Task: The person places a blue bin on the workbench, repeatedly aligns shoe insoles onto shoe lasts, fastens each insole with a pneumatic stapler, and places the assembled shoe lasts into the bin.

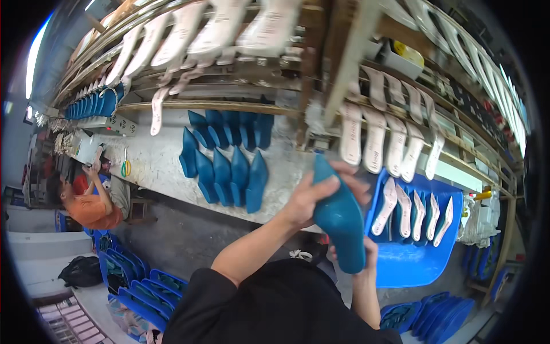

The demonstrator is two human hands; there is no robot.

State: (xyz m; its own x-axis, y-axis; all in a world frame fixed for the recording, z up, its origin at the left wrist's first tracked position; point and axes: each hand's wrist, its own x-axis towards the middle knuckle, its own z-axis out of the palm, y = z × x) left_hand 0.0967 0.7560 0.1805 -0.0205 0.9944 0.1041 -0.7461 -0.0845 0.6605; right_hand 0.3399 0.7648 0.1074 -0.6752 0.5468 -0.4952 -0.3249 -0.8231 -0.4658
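1. From where I stand, it's a crowded workshop: a wooden rack [306, 74] hung with pale sole-shaped pieces [373, 140] rises behind a long, scuffed tabletop [154, 166].
2. The left hand [306, 198] has its fingers closed around the pointed upper part of a blue shoe last [341, 221], thumb pressed across it.
3. The right hand [369, 255] grips the last's narrow lower end, fingers curled behind. The last is held up in front of the person's body, off the tabletop; its far side is hidden, so I can't tell whether a pale piece is on it.
4. Just to the right, a blue tray [412, 266] holds five pale-faced pieces [404, 212] with blue showing beneath. I'd judge those to be the further-along ones.
5. Left of the hands, more blue lasts [240, 175] stand in two rows with no pale face showing; by the look of it, they are left to do.
6. Farther left lie scissors [126, 167], and a co-worker in orange [94, 209] sits at the tabletop's far end.
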